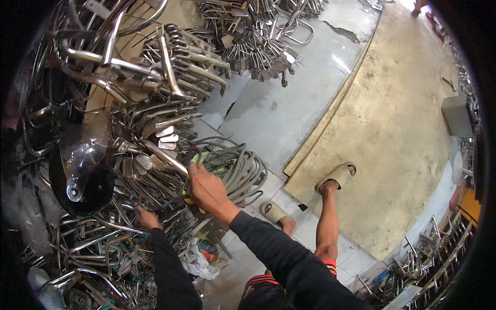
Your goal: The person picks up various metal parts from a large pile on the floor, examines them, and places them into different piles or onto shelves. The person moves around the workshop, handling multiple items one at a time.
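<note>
Grey cable coil (243, 173): loosely looped on the floor, near the middle of the scene and just right of the metal heap.
Right hand (209, 192): at the left edge of the coil, back of the hand upward; the grip is narrow, fingers bent in together at the near end of the tube, but I cannot tell whether they are closed around it.
Metal tube (164, 156): straight and shiny, just left of the coil, slanting away up and left from the right hand across other parts.
Left hand (149, 218): left of the coil and lower, among thin rods and bent tubes; I cannot tell whether its grip is wide, narrow or holding anything.
Metal heap (178, 62): bent tubes and flat-ended pieces, tangled, left of the coil and above it.
Black rounded panel (85, 194): well left of the coil, a clear sheet overlapping its top.
White plastic bag (199, 263): below the coil, to its left.
Hooked metal parts (263, 51): bunched beyond the coil.
Wooden board (382, 124): right of the coil, lying flat.
Sandals (330, 175): on the wearer's feet, both right of the coil, one on the board.
Grey box (457, 116): far right of the coil, past most of the board.
</note>
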A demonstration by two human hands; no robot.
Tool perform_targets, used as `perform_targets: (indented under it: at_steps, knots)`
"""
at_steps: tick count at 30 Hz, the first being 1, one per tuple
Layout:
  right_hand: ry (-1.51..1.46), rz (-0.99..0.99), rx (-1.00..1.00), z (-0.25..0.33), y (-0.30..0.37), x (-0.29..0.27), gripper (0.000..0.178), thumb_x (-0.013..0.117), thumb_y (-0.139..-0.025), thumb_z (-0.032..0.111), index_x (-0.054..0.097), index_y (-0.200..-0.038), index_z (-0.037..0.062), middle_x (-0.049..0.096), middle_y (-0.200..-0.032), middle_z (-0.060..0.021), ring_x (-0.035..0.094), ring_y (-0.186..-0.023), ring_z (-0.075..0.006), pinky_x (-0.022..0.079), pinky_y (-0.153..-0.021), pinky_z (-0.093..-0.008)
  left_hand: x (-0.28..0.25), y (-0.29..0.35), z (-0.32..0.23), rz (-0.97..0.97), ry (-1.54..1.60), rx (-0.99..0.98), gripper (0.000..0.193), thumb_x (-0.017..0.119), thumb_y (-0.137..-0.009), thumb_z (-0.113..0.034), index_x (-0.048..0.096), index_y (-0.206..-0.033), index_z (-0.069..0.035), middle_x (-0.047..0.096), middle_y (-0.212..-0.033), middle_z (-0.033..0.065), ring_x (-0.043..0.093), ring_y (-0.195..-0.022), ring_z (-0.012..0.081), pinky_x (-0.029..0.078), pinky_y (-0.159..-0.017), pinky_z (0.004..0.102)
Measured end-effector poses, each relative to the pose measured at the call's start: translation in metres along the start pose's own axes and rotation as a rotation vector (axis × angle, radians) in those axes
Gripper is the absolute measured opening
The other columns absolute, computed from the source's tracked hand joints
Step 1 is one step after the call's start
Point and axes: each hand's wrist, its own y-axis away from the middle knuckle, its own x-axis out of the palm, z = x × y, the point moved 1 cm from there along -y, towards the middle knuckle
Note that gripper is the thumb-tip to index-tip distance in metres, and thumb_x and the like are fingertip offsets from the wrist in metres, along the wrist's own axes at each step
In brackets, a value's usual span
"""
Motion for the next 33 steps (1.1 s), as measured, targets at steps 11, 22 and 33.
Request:
perform_targets:
  at_steps: [11,22,33]
  knots:
    - [-0.078,0.047,-0.027,-0.010,-0.008,-0.024,0.025,0.056,-0.098,0.019,0.045,-0.113,0.0018,0.058,-0.095,-0.0225,0.067,-0.075,-0.0434,0.054,-0.060,-0.0535,-0.022,-0.065,0.008,0.127,-1.122,0.693,0.060,0.046,-0.107,-0.029,0.033,-0.155,0.005,0.054,-0.140,0.0286,0.062,-0.094,0.0366,0.050,-0.079,0.0504]
    - [0.044,0.109,0.001,-0.009,-0.015,-0.043,0.026,0.052,-0.095,0.012,0.048,-0.118,0.0005,0.060,-0.100,-0.0230,0.068,-0.083,-0.0425,0.057,-0.062,-0.0505,-0.028,-0.050,-0.028,0.308,-1.750,0.734,0.054,0.048,-0.100,-0.008,0.038,-0.151,0.010,0.057,-0.133,0.0356,0.060,-0.114,0.0487,0.052,-0.098,0.0499]
    - [0.038,0.056,-0.024,-0.008,-0.015,-0.030,0.019,0.050,-0.096,0.012,0.049,-0.112,0.0024,0.060,-0.096,-0.0237,0.068,-0.082,-0.0441,0.056,-0.066,-0.0538,-0.021,-0.029,-0.018,0.237,-1.357,0.670,0.069,0.061,-0.090,-0.004,0.037,-0.154,0.004,0.051,-0.142,0.0315,0.054,-0.124,0.0485,0.048,-0.103,0.0517]
